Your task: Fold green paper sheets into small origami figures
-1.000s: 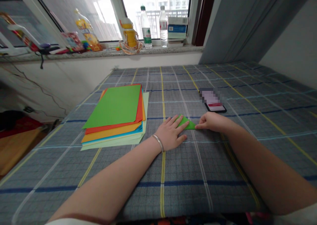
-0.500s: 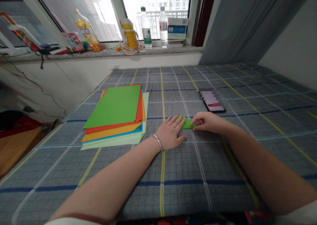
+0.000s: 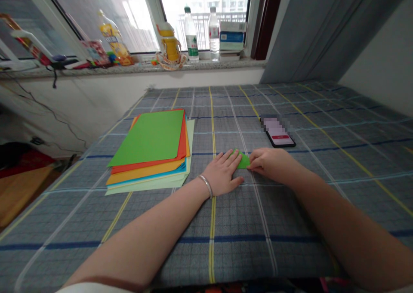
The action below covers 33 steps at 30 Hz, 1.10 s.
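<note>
A small folded piece of green paper lies on the plaid bed cover, mostly hidden by my hands. My left hand rests flat on its left end, fingers spread, with a silver bangle on the wrist. My right hand comes in from the right, its fingertips closed on the paper's right end. The paper's exact shape under my fingers is hidden.
A stack of coloured paper sheets lies left of my hands, green on top. A phone with a pixelated screen lies beyond my right hand. Bottles and boxes stand on the stone windowsill.
My right hand has slid left and now covers the green paper's right tip. My left hand has stayed in place, and the paper shows less between my hands.
</note>
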{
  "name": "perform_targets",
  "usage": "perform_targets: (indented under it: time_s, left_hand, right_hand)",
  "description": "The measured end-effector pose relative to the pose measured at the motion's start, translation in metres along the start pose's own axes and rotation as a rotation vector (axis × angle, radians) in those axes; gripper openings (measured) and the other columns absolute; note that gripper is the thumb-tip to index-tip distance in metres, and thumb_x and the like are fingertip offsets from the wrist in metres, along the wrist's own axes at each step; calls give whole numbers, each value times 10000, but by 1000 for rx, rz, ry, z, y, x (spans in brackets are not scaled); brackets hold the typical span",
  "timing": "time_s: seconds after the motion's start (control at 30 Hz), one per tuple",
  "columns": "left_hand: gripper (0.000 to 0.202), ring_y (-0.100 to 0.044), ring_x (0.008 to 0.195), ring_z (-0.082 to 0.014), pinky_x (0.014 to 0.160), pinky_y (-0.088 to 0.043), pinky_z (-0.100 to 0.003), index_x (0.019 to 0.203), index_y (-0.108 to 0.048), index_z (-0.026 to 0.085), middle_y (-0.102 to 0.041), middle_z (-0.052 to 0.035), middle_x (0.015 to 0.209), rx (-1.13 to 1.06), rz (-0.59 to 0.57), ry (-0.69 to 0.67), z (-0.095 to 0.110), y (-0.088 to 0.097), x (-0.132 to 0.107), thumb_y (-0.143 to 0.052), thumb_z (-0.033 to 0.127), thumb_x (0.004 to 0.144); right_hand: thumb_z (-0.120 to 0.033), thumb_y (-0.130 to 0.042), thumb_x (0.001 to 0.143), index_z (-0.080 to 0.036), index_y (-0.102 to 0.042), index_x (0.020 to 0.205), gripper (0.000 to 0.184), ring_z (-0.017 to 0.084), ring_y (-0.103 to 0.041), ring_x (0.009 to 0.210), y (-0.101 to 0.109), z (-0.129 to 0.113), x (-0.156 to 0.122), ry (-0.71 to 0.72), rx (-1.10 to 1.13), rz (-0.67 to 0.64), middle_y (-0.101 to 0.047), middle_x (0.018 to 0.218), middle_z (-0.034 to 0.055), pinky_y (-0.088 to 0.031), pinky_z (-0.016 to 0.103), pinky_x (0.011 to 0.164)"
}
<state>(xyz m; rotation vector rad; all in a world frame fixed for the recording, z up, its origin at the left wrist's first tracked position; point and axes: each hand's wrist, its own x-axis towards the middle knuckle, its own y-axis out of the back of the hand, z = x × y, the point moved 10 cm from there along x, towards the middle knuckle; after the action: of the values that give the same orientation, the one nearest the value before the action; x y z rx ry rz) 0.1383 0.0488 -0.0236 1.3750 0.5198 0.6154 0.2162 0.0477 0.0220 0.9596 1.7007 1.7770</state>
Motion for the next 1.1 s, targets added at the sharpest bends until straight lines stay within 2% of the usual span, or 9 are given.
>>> perform_targets:
  time_s: [0.1, 0.27, 0.37, 0.47, 0.6, 0.77, 0.9, 1.0, 1.1]
  left_hand:
    - [694, -187, 1437, -275, 1148, -200, -459, 1470, -254, 125, -219, -111, 1551, -3, 7, -2, 0, 1, 0, -373, 521, 912]
    - [671, -185, 1438, -271, 1155, -202, -454, 1472, -254, 128, -216, -97, 1553, -6, -6, 0, 0, 2, 1, -376, 496, 925]
    - [588, -229, 1426, -256, 1149, -231, -446, 1461, -288, 142, -260, -83, 1542, -8, 35, -10, 1, 6, 1, -349, 430, 952]
    - [516, -306, 1395, -240, 1134, -276, -434, 1430, -353, 150, -336, -76, 1512, -13, 107, -15, -1, 11, 2, -337, 372, 965]
    - [447, -408, 1335, -220, 1109, -331, -400, 1371, -433, 151, -450, -71, 1445, -26, 172, -18, -6, 15, 6, -390, 293, 949]
    - [375, -462, 1290, -205, 1070, -378, -357, 1258, -495, 126, -556, -104, 1338, -53, 209, -83, -8, 19, 9, -490, 276, 914]
    - [239, -442, 1293, -223, 1059, -360, -407, 1103, -572, 181, -547, -76, 1349, 24, 263, -167, -4, 28, 6, -537, 305, 902]
    - [161, -535, 1137, -209, 1005, -361, -416, 1004, -606, 216, -653, -32, 1174, 113, 347, -232, 3, 41, 0, -521, 322, 916]
    - [187, -575, 938, -181, 901, -372, -385, 931, -623, 222, -699, -9, 971, 182, 444, -228, 7, 55, -5, -460, 314, 947]
  right_hand:
    - [-203, -660, 805, -262, -760, 763, 123, 161, -644, 740, 2, 11, -9, -2, 3, -13, -735, 869, 10, -416, 267, 600]
    - [-141, -623, 812, -238, -761, 798, 169, 175, -662, 827, -2, 21, -17, 6, 56, -82, -743, 904, 18, -458, 288, 727]
    - [-225, -648, 803, -241, -742, 779, 99, 183, -655, 806, 0, 24, -15, -51, 50, -66, -736, 894, 15, -470, 286, 684]
    - [-336, -695, 770, -239, -712, 811, 107, 208, -635, 868, 7, 17, -10, -56, 45, 30, -709, 973, 29, -485, 310, 709]
    - [-289, -683, 791, -217, -670, 946, 171, 230, -591, 1009, 5, -2, -2, 48, 96, 94, -672, 1061, 65, -466, 362, 864]
    - [-257, -640, 826, -198, -640, 967, 153, 225, -593, 967, -3, -6, 4, 72, 106, 94, -672, 992, 81, -457, 348, 822]
    - [-225, -586, 840, -205, -636, 889, 72, 200, -588, 869, -3, -8, 6, 80, 56, 103, -668, 898, 57, -431, 309, 750]
    - [-196, -534, 842, -208, -628, 849, 95, 183, -575, 808, 2, -10, 6, 53, 15, 144, -653, 834, 42, -403, 291, 709]
    - [-179, -525, 812, -213, -614, 828, 96, 177, -568, 782, 8, -11, 7, -5, 14, 205, -641, 805, 31, -388, 284, 689]
